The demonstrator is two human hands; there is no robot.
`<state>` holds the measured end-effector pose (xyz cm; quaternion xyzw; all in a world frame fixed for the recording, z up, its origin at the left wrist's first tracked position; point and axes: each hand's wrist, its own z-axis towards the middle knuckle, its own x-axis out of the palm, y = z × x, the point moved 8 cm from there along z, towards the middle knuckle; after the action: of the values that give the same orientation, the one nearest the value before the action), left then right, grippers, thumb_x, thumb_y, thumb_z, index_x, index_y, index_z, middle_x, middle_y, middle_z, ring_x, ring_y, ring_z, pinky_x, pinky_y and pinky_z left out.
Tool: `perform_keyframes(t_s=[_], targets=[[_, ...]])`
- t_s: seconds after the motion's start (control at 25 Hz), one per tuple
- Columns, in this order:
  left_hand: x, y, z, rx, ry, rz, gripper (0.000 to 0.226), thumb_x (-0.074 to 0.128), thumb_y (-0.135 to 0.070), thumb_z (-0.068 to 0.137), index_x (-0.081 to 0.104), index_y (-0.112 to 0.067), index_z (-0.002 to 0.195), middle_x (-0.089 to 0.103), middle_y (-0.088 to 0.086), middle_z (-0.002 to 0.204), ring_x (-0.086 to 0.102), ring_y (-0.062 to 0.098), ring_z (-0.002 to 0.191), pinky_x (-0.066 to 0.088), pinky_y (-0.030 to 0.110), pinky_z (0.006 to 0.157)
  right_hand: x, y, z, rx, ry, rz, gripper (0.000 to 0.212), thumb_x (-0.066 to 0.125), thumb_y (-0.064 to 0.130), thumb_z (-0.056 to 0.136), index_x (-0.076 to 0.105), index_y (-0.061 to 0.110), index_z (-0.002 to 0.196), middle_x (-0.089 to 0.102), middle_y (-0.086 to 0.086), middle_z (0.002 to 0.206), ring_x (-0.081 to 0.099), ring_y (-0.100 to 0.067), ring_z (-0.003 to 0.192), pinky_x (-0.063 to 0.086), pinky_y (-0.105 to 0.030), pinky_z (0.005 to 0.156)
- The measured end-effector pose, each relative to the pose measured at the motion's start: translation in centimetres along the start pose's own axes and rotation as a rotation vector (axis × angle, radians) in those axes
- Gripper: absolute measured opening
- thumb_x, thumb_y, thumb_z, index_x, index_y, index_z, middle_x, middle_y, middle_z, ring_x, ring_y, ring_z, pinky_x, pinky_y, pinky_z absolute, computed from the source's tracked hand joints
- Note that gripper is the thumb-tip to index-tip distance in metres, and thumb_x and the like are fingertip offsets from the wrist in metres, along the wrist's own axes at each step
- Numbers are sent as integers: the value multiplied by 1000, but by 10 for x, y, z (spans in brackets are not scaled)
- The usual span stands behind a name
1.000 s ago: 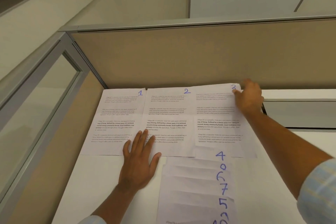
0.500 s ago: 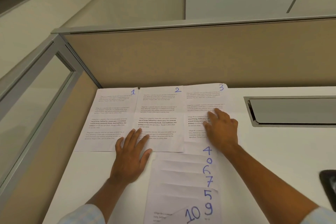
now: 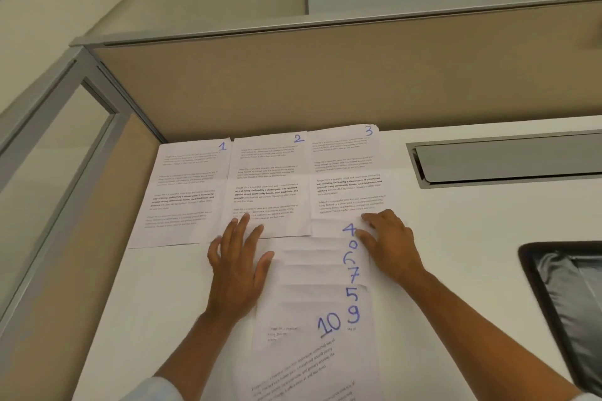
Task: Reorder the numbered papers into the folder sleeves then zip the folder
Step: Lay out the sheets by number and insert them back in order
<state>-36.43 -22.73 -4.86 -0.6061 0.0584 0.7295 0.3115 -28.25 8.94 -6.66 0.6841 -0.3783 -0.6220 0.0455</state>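
**Containers**
- Grey recessed slot, upper right of the frame, set into the desk. You can see only its sloping inner face; nothing shows inside it.
- Dark-rimmed folder, right edge of the frame and cut off by it. It has a glossy inner surface. You cannot tell whether any paper lies in it.

**Surface and room**
- Tan partition, across the upper middle, with a metal cap rail.
- White desk, filling the lower frame and butting against the partition.
- Glass side panel, left edge, in a grey metal frame.

**Task papers, all on the desk**
- Fanned stack, lower centre, with the sheets overlapping down the frame. The corner numbers read 4, 0, 6, 7, 5, 9 and 10. The sheet marked 10 lies tilted.
- Sheet 1, sheet 2 and sheet 3 lie in a row, left to right, along the foot of the partition with their edges touching. The bottom of sheet 3 overlaps the top of the stack.

**Hands**
- Your left hand, centre, lies flat with straight, spread fingers. The fingertips rest on the lower edge of sheet 2 and the thumb side touches the left edge of the stack. It grips nothing.
- Your right hand, right of centre, lies palm down with the fingers extended. It rests on the right edge of the stack beside the 4, fingertips at the bottom of sheet 3. It grips nothing.
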Motion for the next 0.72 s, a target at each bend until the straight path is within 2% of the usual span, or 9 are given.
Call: perform_keyframes(t_s=[0.08, 0.16, 0.24, 0.32, 0.4, 0.48, 0.6, 0.72], targets=[[1, -25, -35, -18, 49, -81, 53, 43, -56, 104, 56, -24, 145, 30, 0, 169, 28, 27, 156, 20, 51, 123, 1, 2, -5, -3, 12, 18, 31, 65, 42, 99, 66, 25, 125, 60, 2, 127, 57, -21, 120, 40, -40, 99], [4, -47, -72, 20, 122, -114, 51, 48, -60, 102, 59, -29, 140, 26, -2, 170, 25, 26, 157, 21, 51, 122, -3, 2, -5, 55, -8, 115, 12, 72, 41, 94, 67, 31, 98, 64, 9, 109, 63, -17, 106, 42, -39, 93], [9, -66, -103, 129, 214, -74, 52, 51, -66, 98, 61, -32, 136, 21, -2, 172, 20, 25, 159, 20, 53, 121, -5, -2, -5, 141, -10, 310, 16, 78, 39, 89, 67, 29, 85, 70, 12, 94, 67, -15, 93, 48, -43, 93], [16, -79, -119, 212, 297, -26, 57, 50, -74, 95, 59, -36, 136, 15, -2, 174, 15, 25, 160, 17, 54, 120, -6, -5, -9, 180, -27, 499, 15, 83, 34, 85, 71, 25, 81, 74, 8, 84, 69, -15, 83, 54, -47, 89], [21, -85, -120, 245, 366, 9, 63, 44, -78, 95, 54, -39, 143, 4, -4, 176, 5, 24, 162, 11, 56, 122, -11, -2, -16, 188, -45, 606, 11, 82, 23, 86, 72, 19, 85, 74, 2, 84, 67, -18, 78, 57, -42, 80], [24, -90, -116, 264, 430, 24, 65, 41, -79, 95, 48, -42, 148, -6, -5, 176, -6, 23, 162, 5, 57, 124, -20, 5, -24, 190, -67, 708, 13, 78, 12, 90, 69, 10, 98, 73, -5, 89, 67, -20, 80, 56, -34, 73], [26, -97, -114, 290, 556, 51, 66, 37, -74, 96, 35, -46, 156, -18, -7, 174, -18, 20, 160, -3, 56, 127, -19, 1, -35, 293, -74, 805, 22, 73, 8, 93, 66, 11, 114, 71, -4, 98, 68, -17, 82, 57, -34, 74], [27, -100, -116, 302, 670, 65, 74, 33, -74, 98, 10, -49, 163, -25, -5, 172, -22, 20, 159, -6, 55, 127, -9, -10, -43, 388, -71, 797, 6, 69, 8, 94, 75, 4, 94, 75, -21, 102, 68, -25, 79, 60, -44, 74]])
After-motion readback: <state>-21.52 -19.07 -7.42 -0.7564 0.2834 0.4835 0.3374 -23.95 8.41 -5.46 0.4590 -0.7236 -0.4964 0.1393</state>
